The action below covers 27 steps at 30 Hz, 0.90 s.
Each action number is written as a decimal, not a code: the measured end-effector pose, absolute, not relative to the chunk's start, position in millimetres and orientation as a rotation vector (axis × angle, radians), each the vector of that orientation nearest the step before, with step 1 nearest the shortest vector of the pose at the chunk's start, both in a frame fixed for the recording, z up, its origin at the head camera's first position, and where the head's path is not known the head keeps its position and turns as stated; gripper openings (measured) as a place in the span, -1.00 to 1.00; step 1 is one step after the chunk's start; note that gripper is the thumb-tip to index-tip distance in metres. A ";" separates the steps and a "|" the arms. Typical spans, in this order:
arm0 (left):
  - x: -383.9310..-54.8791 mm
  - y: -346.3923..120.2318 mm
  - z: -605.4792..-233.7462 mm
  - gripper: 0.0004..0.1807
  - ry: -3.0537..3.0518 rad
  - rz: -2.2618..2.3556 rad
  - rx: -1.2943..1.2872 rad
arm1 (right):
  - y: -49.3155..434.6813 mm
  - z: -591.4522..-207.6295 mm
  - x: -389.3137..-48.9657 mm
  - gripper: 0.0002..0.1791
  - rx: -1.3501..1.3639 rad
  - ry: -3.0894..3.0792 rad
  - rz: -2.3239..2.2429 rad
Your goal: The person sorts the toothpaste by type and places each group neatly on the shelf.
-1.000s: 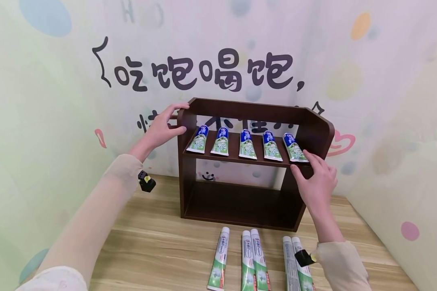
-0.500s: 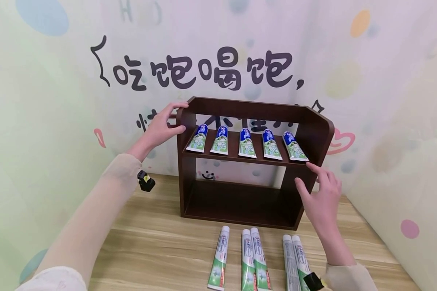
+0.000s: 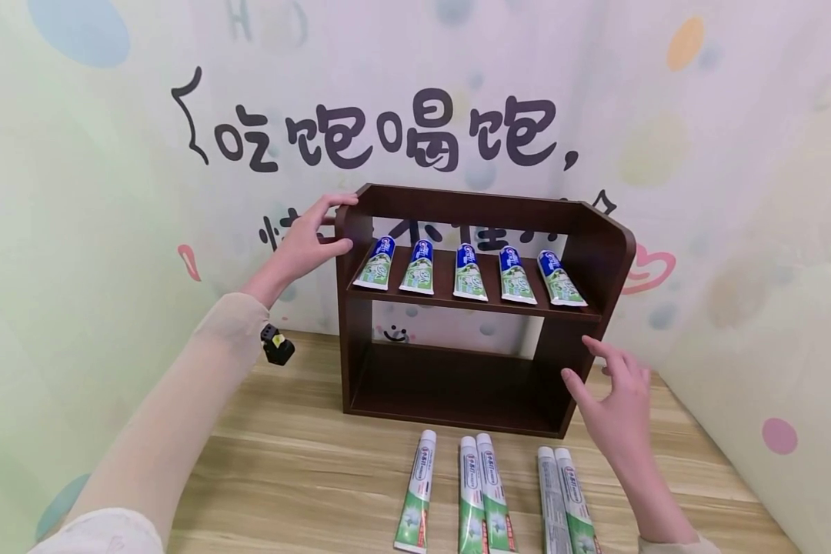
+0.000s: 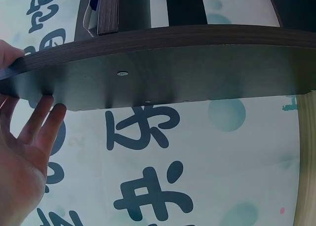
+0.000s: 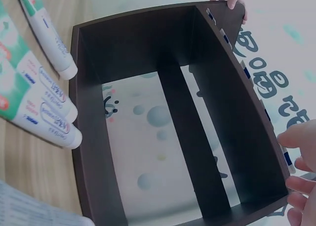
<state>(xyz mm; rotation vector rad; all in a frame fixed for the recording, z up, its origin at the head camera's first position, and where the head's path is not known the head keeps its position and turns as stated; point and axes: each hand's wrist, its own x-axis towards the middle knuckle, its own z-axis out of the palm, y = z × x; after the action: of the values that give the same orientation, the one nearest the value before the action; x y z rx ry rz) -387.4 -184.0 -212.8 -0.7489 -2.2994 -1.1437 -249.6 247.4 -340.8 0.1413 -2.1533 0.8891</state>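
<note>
- Right grip (image 3: pixel 621 408) has dropped away from the rightmost shelved tube (image 3: pixel 562 280), thumb and fingers apart.
- Left grip (image 3: pixel 305 245) stays clamped on the dark rack (image 3: pixel 457 205) at its left side.

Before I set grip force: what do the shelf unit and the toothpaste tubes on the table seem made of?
Shelf unit: probably wood or wood-look board, dark brown, low sheen; faint streaky grain shows along an edge in the left wrist view.
Toothpaste tubes: likely plastic or laminate, smooth and printed, widening to flat ends; metal foil remains possible.
</note>
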 end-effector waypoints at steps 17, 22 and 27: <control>-388.1 -183.5 -214.0 -0.37 -2.305 -1.122 -0.737 | 269.1 -371.7 -236.8 -0.43 0.155 -2.377 0.848; -388.6 -183.1 -214.2 -0.37 -2.305 -1.121 -0.737 | 276.2 -381.5 -237.0 -0.42 0.189 -2.413 0.838; -388.8 -183.0 -213.8 -0.38 -2.305 -1.118 -0.729 | 282.5 -391.3 -237.7 -0.40 0.235 -2.450 0.838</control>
<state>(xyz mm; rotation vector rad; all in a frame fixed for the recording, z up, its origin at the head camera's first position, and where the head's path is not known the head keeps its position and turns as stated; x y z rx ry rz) -388.8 -183.0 -213.8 -0.7289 -2.3047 -1.1184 -237.7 282.5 -391.3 0.2349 -2.4496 0.8377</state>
